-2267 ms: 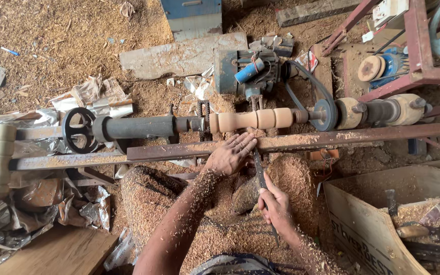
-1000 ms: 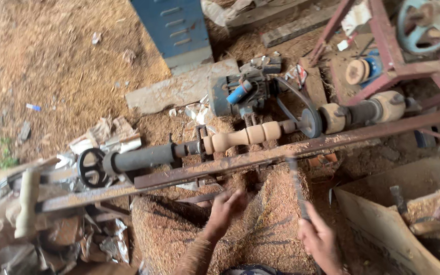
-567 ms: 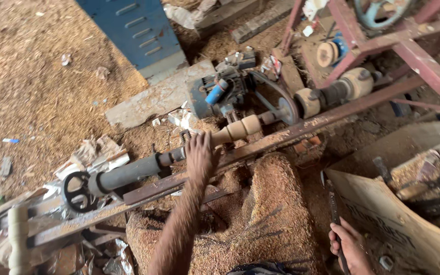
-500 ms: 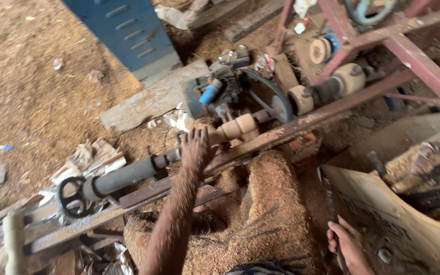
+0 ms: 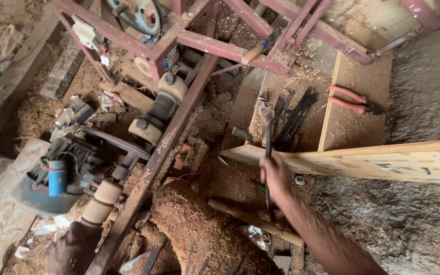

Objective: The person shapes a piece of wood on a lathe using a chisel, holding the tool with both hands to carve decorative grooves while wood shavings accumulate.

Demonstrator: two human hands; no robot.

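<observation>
My right hand (image 5: 277, 177) is closed around a long dark metal chisel (image 5: 268, 145) whose tip points up over the edge of a wooden box (image 5: 383, 162). My left hand (image 5: 75, 248) is a blurred shape at the bottom left. It lies against the lower end of a pale turned wooden piece (image 5: 103, 199) mounted on the lathe. How its fingers sit is not clear. The rusty lathe rail (image 5: 171, 135) runs diagonally between the two hands.
Several dark tools (image 5: 295, 118) and red-handled pliers (image 5: 353, 99) lie in the box. A motor with a blue cylinder (image 5: 57, 176) sits left of the rail. A sawdust heap (image 5: 194, 226) and a loose wooden handle (image 5: 253, 220) lie below. A red metal frame (image 5: 220, 46) crosses above.
The view has swung right toward the box. My right hand has carried the chisel up to the box edge. My left hand stays at the turned piece.
</observation>
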